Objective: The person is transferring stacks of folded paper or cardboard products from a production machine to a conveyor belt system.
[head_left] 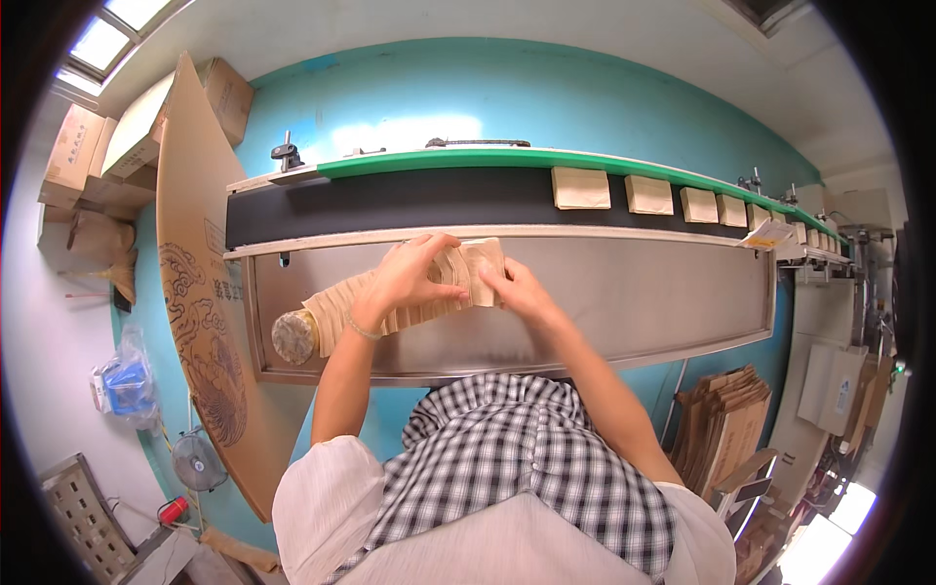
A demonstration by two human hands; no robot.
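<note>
A row of tan folded paper packs (336,300) stands on edge, pressed face to face, across the steel work tray (624,292). My left hand (409,280) spans the row near its right end, fingers over the far side and thumb on the near side. At that end my right hand (524,292) grips the outermost pack (483,255) by its right edge, thumb across its face; the fingers behind it are hidden. A round, mottled grey block (295,337) sits against the row's left end.
Beyond the tray runs a black conveyor belt (409,205) with a green rail (448,159); several tan packs (581,188) sit spaced along its right part. A tall cardboard sheet (200,283) stands at the left. Flattened cartons (723,419) lean at the lower right.
</note>
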